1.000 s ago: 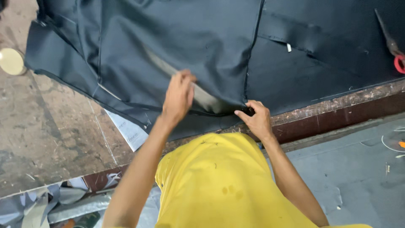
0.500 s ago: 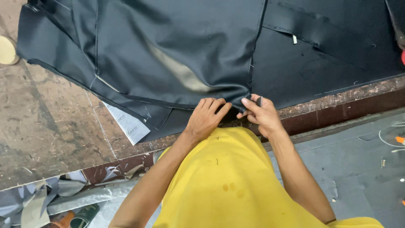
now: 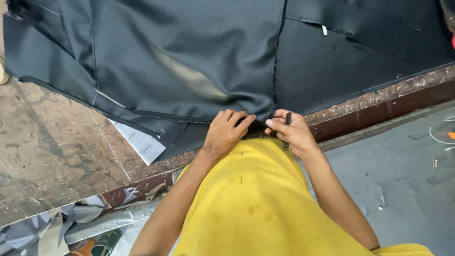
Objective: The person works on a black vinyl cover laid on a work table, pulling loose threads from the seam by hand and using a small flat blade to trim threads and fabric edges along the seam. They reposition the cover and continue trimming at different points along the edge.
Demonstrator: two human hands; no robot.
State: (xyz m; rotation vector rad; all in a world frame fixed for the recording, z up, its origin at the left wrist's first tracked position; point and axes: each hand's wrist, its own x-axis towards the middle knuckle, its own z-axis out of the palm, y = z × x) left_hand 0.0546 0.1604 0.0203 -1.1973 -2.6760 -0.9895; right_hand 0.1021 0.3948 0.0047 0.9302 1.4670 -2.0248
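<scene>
1. Dark fabric (image 3: pixel 189 57) covered the upper frame, its near edge reaching the centre; a white label (image 3: pixel 141 142) peeked out lower left.
2. The left hand (image 3: pixel 226 132) pinched the fabric edge, fingers closed on it.
3. The right hand (image 3: pixel 291 132) was clamped on a thin dark tool (image 3: pixel 287 124) just beside.
4. The worn counter (image 3: pixel 47 151) filled the left; grey floor (image 3: pixel 407 189) lay lower right.
</scene>
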